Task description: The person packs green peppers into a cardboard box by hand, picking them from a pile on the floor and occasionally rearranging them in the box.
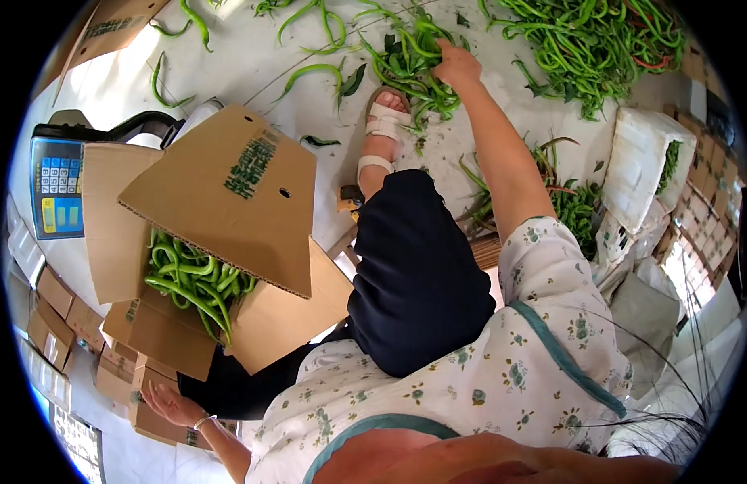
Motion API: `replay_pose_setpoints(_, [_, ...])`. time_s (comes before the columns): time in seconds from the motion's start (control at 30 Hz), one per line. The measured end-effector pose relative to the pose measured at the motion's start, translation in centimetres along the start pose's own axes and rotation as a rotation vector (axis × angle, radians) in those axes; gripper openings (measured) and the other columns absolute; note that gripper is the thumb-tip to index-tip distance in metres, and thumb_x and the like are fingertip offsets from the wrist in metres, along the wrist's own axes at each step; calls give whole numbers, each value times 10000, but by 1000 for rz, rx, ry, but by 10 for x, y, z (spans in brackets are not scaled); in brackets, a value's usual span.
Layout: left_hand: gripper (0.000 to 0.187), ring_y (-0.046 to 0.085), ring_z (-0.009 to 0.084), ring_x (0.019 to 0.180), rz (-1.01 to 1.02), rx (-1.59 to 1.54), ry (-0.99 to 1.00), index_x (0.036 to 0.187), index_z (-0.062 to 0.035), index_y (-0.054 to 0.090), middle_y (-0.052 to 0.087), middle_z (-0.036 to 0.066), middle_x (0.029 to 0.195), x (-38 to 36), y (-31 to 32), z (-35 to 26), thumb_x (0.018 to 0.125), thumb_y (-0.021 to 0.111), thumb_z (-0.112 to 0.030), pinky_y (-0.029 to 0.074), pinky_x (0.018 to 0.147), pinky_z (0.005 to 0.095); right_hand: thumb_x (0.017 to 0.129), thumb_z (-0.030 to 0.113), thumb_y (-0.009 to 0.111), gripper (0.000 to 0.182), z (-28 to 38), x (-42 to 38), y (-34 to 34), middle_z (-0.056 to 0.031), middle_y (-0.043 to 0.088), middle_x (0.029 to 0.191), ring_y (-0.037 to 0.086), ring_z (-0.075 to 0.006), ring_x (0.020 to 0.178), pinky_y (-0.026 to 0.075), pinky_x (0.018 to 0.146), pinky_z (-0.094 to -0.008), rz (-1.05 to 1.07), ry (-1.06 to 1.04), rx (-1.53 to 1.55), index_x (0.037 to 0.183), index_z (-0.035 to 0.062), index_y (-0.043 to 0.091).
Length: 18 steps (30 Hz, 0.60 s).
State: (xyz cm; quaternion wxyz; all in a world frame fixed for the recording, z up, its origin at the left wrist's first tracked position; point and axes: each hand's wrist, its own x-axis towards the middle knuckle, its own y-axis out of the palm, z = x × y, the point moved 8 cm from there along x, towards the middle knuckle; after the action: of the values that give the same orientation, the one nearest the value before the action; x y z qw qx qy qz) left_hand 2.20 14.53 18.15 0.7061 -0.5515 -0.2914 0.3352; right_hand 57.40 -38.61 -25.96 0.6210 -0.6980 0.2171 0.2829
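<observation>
My right hand [457, 66] reaches down into a small heap of long green chili peppers [410, 60] on the floor. Its fingers are closed on some peppers there; the fingertips are partly hidden, and the green beside them is blurred. My left hand [170, 403] is held low at the left, open with fingers apart, and holds nothing. Nearest to it stands an open cardboard box [171, 331] with green chili peppers [197, 278] inside. One large printed flap [236, 189] of the box stands up over part of the opening.
A digital scale [58, 185] stands beside the box. A large pepper pile [583, 48] lies at the upper right, near a white foam box [636, 169]. Loose peppers [313, 77] are scattered on the floor. Stacked cartons [107, 371] stand at the lower left.
</observation>
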Motion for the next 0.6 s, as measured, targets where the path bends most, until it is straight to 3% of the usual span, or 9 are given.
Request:
replay_pose_setpoints(0.03, [275, 425, 278, 1218, 10, 35, -13, 1097, -52, 620, 467, 124, 1311, 0, -1, 0, 895, 535, -218, 417, 952, 389, 747, 284, 653, 613, -1, -4, -6, -31, 579, 1165, 560, -220, 1067, 487, 820, -375, 21, 31, -17, 1306, 306, 404])
replay_pose_setpoints(0.13, [268, 429, 273, 1215, 11, 65, -15, 1096, -55, 623, 466, 123, 1313, 1, 4, -2, 899, 530, -212, 423, 943, 382, 708, 301, 710, 696, -6, -19, -32, -69, 571, 1197, 559, -285, 1058, 484, 833, -426, -100, 9, 38, 1332, 236, 408])
replay_pose_setpoints(0.23, [261, 440, 268, 1206, -41, -3, 28, 1099, -62, 624, 470, 119, 1311, -1, 2, 7, 901, 531, -204, 428, 929, 372, 684, 289, 742, 644, -17, -42, -66, -56, 586, 1169, 567, -242, 1052, 485, 823, -363, -107, 5, 198, 1276, 245, 492])
replay_pose_setpoints(0.33, [264, 458, 269, 1187, -106, -79, 13, 1103, -60, 625, 476, 115, 1306, -5, -2, 10, 901, 530, -201, 425, 930, 359, 652, 214, 758, 670, -35, -67, -102, -88, 626, 1048, 603, -210, 928, 492, 717, -342, -152, -96, 671, 1267, 132, 502])
replay_pose_setpoints(0.37, [270, 463, 270, 1182, -126, -126, -14, 1103, -52, 626, 480, 113, 1303, -5, -5, 6, 902, 526, -202, 412, 950, 354, 644, 159, 741, 641, -21, -103, -136, -82, 633, 926, 585, -150, 762, 450, 580, -304, -56, -97, 779, 1230, 38, 510])
replay_pose_setpoints(0.5, [291, 478, 244, 1166, -220, -255, -137, 1102, -56, 632, 480, 85, 1305, -17, -15, -7, 893, 543, -237, 427, 935, 344, 660, 148, 713, 618, -37, -134, -181, -44, 626, 866, 536, -109, 655, 385, 494, -275, -94, -168, 968, 1221, 5, 498])
replay_pose_setpoints(0.53, [292, 483, 238, 1161, -227, -279, -179, 1102, -62, 634, 478, 78, 1308, -24, -17, -10, 890, 548, -244, 433, 925, 342, 676, 146, 702, 635, -35, -142, -192, -47, 626, 861, 534, -111, 648, 370, 479, -270, -76, -195, 880, 1248, -2, 470])
replay_pose_setpoints(0.6, [288, 495, 215, 1145, -312, -264, -59, 1106, -91, 638, 465, 59, 1323, -30, 7, 18, 887, 556, -260, 449, 895, 328, 694, 128, 691, 643, -33, -181, -223, -58, 627, 855, 527, -110, 634, 352, 463, -267, -209, -178, 893, 1271, -11, 445])
